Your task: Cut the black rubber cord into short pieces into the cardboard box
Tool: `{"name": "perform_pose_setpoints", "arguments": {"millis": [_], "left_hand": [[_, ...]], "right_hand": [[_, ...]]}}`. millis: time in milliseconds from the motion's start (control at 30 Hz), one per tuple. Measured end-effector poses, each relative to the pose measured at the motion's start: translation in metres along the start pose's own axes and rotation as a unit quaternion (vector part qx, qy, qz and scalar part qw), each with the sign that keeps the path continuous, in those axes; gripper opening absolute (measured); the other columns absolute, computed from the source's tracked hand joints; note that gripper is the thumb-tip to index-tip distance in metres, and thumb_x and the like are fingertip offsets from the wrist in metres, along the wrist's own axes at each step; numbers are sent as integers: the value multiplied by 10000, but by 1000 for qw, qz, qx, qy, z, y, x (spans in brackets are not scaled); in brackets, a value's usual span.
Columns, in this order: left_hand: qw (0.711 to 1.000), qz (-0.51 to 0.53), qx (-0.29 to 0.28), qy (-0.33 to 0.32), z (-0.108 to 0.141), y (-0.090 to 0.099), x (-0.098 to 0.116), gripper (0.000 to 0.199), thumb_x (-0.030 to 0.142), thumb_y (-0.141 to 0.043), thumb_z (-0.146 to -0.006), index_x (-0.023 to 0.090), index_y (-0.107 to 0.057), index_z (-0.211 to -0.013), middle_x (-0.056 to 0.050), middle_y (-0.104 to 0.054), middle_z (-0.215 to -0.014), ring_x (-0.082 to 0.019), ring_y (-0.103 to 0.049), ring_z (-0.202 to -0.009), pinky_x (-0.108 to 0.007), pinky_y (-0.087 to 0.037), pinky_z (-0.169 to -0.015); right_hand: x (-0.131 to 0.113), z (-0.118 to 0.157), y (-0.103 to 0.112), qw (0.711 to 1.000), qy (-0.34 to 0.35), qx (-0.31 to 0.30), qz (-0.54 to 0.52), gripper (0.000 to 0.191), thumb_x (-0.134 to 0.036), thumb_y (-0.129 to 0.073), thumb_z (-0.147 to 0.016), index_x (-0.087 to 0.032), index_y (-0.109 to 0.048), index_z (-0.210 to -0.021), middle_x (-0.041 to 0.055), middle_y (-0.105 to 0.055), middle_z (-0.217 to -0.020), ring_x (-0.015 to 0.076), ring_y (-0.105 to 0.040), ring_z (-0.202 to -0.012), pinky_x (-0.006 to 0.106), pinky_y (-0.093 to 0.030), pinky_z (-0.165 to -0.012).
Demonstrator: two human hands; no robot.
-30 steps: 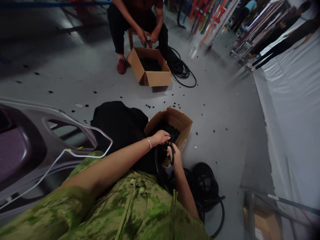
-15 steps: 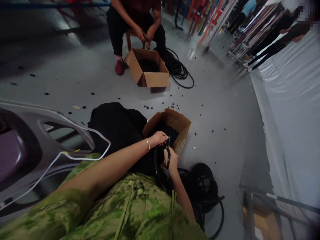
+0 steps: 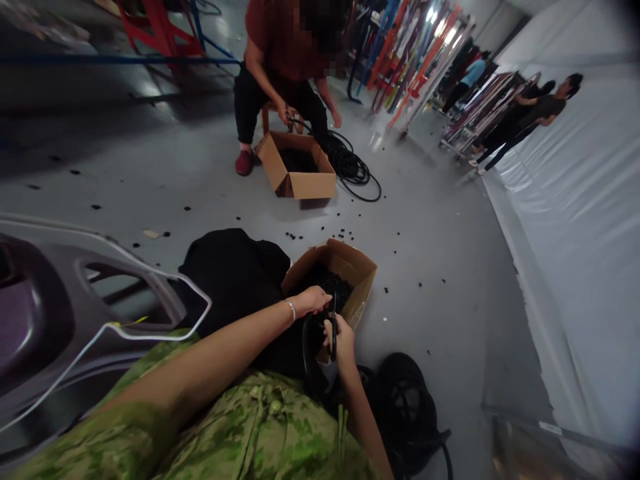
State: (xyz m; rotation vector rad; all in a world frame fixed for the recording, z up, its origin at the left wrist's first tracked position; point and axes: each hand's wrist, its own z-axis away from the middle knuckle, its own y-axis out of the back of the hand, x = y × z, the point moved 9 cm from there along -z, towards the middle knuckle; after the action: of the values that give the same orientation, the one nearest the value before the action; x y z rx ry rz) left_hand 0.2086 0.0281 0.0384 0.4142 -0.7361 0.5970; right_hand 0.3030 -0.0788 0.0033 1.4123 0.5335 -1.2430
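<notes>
My left hand [image 3: 313, 300] is closed around the end of a black hose [image 3: 305, 353], over an open cardboard box [image 3: 364, 288]. From that hand the hose curves down towards my lap. My right hand [image 3: 346, 340] grips black-handled scissors [image 3: 334, 339], blades pointing up beside my left fingertips. Whether the blades touch the hose I cannot tell. Small black cut pieces [image 3: 341, 288] lie in the box beneath both hands. A thick coil of black hose [image 3: 407, 393] rests on the floor by my right forearm.
Opposite me a seated person [image 3: 280, 73] works over another cardboard box [image 3: 313, 187], with a black hose coil [image 3: 350, 160] beside it. Black bits [image 3: 343, 233] are scattered on the floor. A grey plastic chair [image 3: 65, 293] with a white cable [image 3: 165, 337] stands left; white sheeting [image 3: 565, 233] hangs right.
The view has tilted up, so everything sits lower in the picture. My hands keep their place over the box. The seated person's hands have moved apart, one still holding a black hose.
</notes>
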Motion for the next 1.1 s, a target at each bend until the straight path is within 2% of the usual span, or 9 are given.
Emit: {"name": "perform_pose_setpoints", "arguments": {"millis": [133,333,433,567,767,867,967,1100], "left_hand": [[998,-48,-41,-22,1,-7,1,380,381,-549,-907,141,-587,-615,48,-418,-418,-61,-322,-337,-209,-244,-395],[996,-71,-46,-17,-4,-6,-1,447,485,-510,-903,133,-584,-638,45,-421,-434,-66,-330,-354,-215,-268,-422],[998,-62,-34,-3,-7,-5,-4,444,475,-493,-914,137,-554,-632,46,-425,-447,-67,-337,-358,-217,-284,-428],[999,-42,-11,21,-9,-3,-7,405,410,-503,-921,146,-523,-616,49,-423,-443,-68,-338,-353,-219,-295,-436],[999,-43,15,27,-7,3,-7,384,354,-522,-910,144,-514,-589,39,-440,-441,-72,-349,-362,-223,-295,-449],[997,-74,3,19,-4,2,-5,420,344,-496,-915,136,-523,-552,28,-433,-428,-75,-351,-363,-227,-296,-458],[994,-97,-40,9,-2,-6,-3,421,325,-492,-910,133,-547,-539,27,-425,-411,-75,-338,-356,-228,-293,-460],[994,-101,-33,11,-3,-7,-3,430,347,-507,-900,143,-527,-522,28,-425,-405,-77,-338,-350,-224,-295,-446]], "right_hand": [[-5,-6,-2,999,1,-23,-44,352,-475,-537,-871,-169,-636,-1015,-5,-614,-699,118,-561,-530,214,-461,-512],[-10,2,-3,999,14,-18,-41,444,-541,-477,-905,-142,-649,-991,-47,-505,-554,85,-445,-412,186,-377,-413],[-7,5,-3,1000,17,2,-9,452,-542,-473,-906,-142,-669,-978,-53,-477,-520,82,-424,-388,178,-338,-378],[-4,6,-5,999,35,27,18,459,-545,-473,-905,-148,-692,-973,-39,-504,-517,88,-442,-398,178,-344,-375],[3,7,-13,1000,-1,18,5,448,-535,-486,-895,-143,-672,-1008,-48,-510,-515,92,-462,-365,188,-372,-372],[4,5,-14,1000,-3,-6,-23,421,-516,-521,-883,-148,-659,-1034,-32,-565,-576,93,-498,-397,189,-390,-401],[4,1,-11,999,7,-22,-42,389,-504,-535,-881,-152,-651,-999,-4,-615,-660,97,-545,-459,190,-423,-452],[2,1,-8,999,25,-28,-32,425,-533,-490,-909,-148,-654,-987,-27,-559,-588,86,-492,-419,183,-399,-426]]}}
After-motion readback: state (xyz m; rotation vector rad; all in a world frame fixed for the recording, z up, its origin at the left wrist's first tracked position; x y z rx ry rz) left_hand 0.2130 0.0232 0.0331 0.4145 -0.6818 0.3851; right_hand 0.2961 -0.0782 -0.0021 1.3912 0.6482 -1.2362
